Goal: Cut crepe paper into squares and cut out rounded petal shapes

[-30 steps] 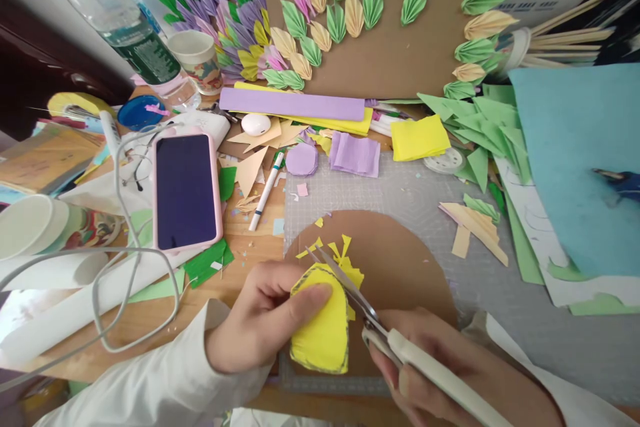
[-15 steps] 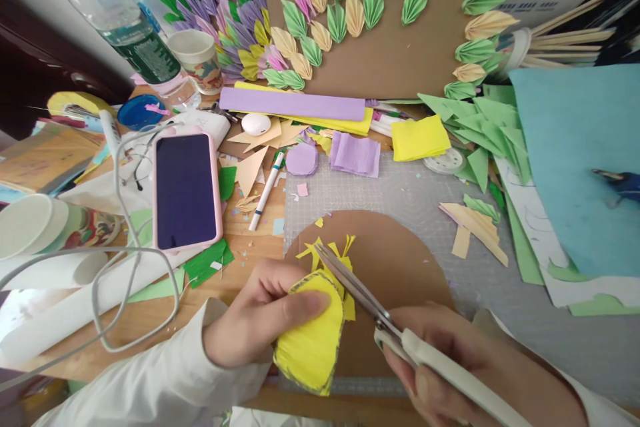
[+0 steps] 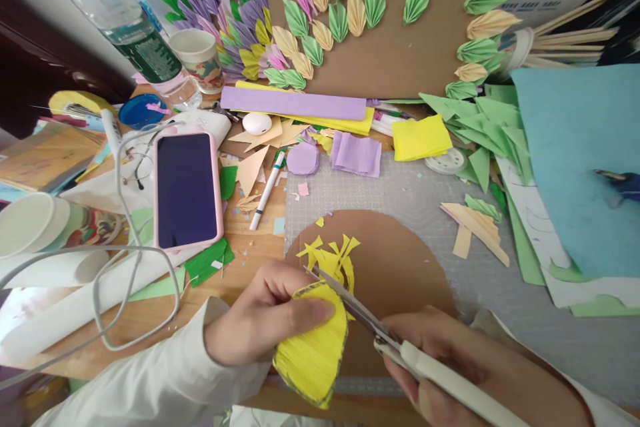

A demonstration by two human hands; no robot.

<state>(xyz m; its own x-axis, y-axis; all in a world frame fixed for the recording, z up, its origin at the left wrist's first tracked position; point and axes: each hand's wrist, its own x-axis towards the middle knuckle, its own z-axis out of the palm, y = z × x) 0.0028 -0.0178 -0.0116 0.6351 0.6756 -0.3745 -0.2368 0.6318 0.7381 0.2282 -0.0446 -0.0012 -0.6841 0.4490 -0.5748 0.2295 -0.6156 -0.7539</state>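
My left hand [image 3: 260, 320] pinches a rounded piece of yellow crepe paper [image 3: 313, 353] with a pencil outline near its edge, thumb on top. My right hand [image 3: 450, 367] grips white-handled scissors [image 3: 380, 333]. The blades lie across the top edge of the yellow piece, their tips close to my left thumb. Yellow paper trimmings [image 3: 333, 255] are scattered just beyond, on a brown cardboard half-disc [image 3: 400, 267] that rests on a grey cutting mat [image 3: 400, 193].
A phone in a pink case [image 3: 187, 190] and a white cable [image 3: 120, 267] lie to the left, beside paper cups [image 3: 45, 223] and a water bottle [image 3: 130, 33]. Purple, yellow and green paper pieces, a marker [image 3: 267, 190] and a folded-leaf cardboard fan [image 3: 380, 20] crowd the back. Blue sheet [image 3: 575, 147] at right.
The scissors have shifted along the top edge of the yellow piece, and my left hand has turned the piece slightly. More yellow trimmings lie on the cardboard.
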